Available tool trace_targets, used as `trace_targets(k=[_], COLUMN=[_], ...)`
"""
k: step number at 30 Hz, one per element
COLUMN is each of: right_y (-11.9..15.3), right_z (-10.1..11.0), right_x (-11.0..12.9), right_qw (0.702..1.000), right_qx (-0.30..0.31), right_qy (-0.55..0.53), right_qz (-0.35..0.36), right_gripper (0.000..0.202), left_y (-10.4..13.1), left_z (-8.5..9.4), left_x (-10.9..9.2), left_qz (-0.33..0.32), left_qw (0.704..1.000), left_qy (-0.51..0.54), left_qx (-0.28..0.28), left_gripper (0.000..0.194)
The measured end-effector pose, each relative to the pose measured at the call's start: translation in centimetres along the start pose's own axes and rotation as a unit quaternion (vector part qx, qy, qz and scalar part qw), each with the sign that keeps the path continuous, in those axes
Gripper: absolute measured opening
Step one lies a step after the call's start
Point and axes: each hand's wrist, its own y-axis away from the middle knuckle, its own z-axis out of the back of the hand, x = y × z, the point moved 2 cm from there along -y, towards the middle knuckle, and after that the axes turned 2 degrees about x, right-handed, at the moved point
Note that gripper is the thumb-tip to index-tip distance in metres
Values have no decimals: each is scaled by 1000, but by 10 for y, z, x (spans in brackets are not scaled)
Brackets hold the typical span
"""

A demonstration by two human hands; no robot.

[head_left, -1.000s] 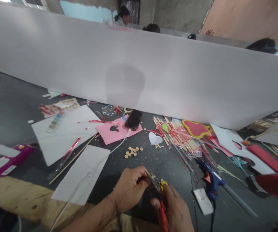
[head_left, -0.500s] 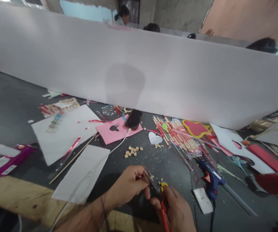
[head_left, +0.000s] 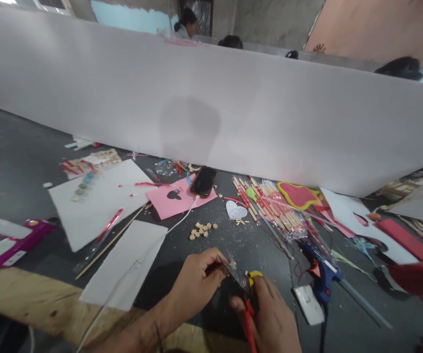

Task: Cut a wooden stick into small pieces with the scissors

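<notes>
My right hand (head_left: 275, 316) is wrapped round a hand cutter (head_left: 249, 326) with a red handle, a yellow part and a dark metal blade. The blade slants up and left to the fingertips of my left hand (head_left: 196, 279). Those fingers are pinched close to the blade's tip; whatever they hold is too small or hidden to make out. A tiny pale piece shows beside the blade. Farther back on the dark table lies a cluster of small flower-shaped wooden pieces (head_left: 202, 230), with several short wooden bits (head_left: 241, 222) near a white paper heart (head_left: 236, 210).
A phone (head_left: 204, 181) on a cable rests on pink paper (head_left: 165, 203). To the right are red-banded wooden sticks (head_left: 266, 201), a blue glue gun (head_left: 323, 279) and a white block (head_left: 309, 305). White sheets (head_left: 126, 264) lie left. A tall white partition (head_left: 211, 98) stands behind; people's heads show above it.
The cutter's blade has tilted and its yellow part has shifted slightly right with my right hand. My left fingers have drawn together near the tip.
</notes>
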Motion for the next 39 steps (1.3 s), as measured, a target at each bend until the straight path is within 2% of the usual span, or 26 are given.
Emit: trace_targets(k=[6, 20, 25, 29, 35, 39], right_y=[0, 7, 8, 7, 7, 5], right_z=[4, -7, -11, -13, -19, -14], right_x=[4, -2, -3, -3, -3, -1], right_qw=[999, 995, 994, 995, 996, 997], right_qx=[-18, 50, 53, 31, 32, 26], right_qy=[-27, -81, -93, -96, -84, -69], right_qz=[28, 4, -10, -14, -29, -25], right_gripper=[45, 39, 26, 28, 31, 26], left_y=[0, 0, 0, 2, 2, 1], left_z=[1, -3, -3, -2, -1, -1], left_x=[0, -4, -2, -1, -1, -3], left_qz=[-27, 9, -17, -52, -50, -47], left_qw=[999, 992, 998, 996, 995, 996], left_qy=[-22, 102, 18, -65, -89, -80], left_qx=[1, 70, 50, 19, 12, 12], left_gripper=[11, 13, 13, 13, 17, 17])
